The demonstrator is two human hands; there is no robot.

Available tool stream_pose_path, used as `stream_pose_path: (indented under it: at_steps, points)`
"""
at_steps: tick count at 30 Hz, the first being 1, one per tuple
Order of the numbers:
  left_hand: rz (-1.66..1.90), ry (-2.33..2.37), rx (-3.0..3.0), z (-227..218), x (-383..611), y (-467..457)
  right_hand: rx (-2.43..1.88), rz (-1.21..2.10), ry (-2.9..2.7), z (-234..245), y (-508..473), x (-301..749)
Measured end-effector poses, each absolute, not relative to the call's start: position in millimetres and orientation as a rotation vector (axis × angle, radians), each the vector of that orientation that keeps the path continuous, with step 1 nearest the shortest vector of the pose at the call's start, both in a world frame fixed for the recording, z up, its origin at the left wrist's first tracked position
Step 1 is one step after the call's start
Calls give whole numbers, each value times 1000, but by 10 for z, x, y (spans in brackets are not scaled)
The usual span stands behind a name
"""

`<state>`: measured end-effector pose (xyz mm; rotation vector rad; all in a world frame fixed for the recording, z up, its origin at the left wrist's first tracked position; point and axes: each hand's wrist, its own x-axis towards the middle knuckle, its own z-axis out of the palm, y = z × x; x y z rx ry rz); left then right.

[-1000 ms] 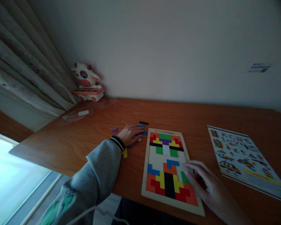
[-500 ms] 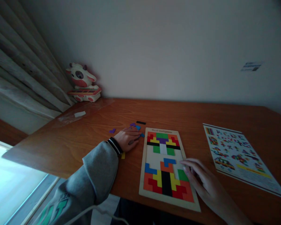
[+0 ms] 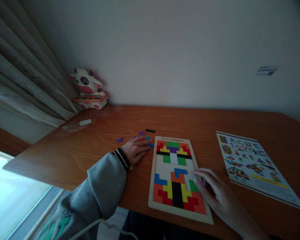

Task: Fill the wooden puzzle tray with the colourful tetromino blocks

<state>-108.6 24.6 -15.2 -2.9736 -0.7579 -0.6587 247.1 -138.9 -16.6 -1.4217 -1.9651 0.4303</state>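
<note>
A wooden puzzle board (image 3: 152,186) lies upright to my view, filled at its top and bottom with coloured block pieces. Its middle band shows bare pale wood around a blue piece (image 3: 180,172) and an orange piece (image 3: 177,178). My left hand (image 3: 135,147) rests with spread fingers over loose pieces left of the board, partly covering them. A blue piece (image 3: 151,145) peeks out by its fingertips. My right hand (image 3: 215,190) hovers at the board's right edge beside a green piece (image 3: 194,186); its thumb and forefinger are apart, with nothing visible between them.
Purple pieces (image 3: 119,140) and a black bar (image 3: 150,131) lie beyond my left hand. A printed pattern sheet (image 3: 255,166) is at the right. At the back left stand a cow toy (image 3: 88,88) and a clear plastic bag (image 3: 72,126). A cable (image 3: 110,225) crosses below.
My left hand has shifted slightly, its fingers spreading over the loose pieces and uncovering a bit more of those behind. My right hand has hardly moved.
</note>
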Motion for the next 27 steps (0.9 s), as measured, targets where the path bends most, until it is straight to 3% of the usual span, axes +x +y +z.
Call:
stream_pose_path:
  at_steps: [17, 21, 27]
  points:
    - [-868, -757, -3009, -174, -1075, 307, -1425, 408, -1971, -169, -1386, 2465]
    - [-1088, -927, -2908, 16, -876, 151, -1420, 418, -1960, -156, -1385, 2463]
    - [-1143, -715, -3020, 250, -155, -459, -1419, 472, -1929, -179, -1384, 2487]
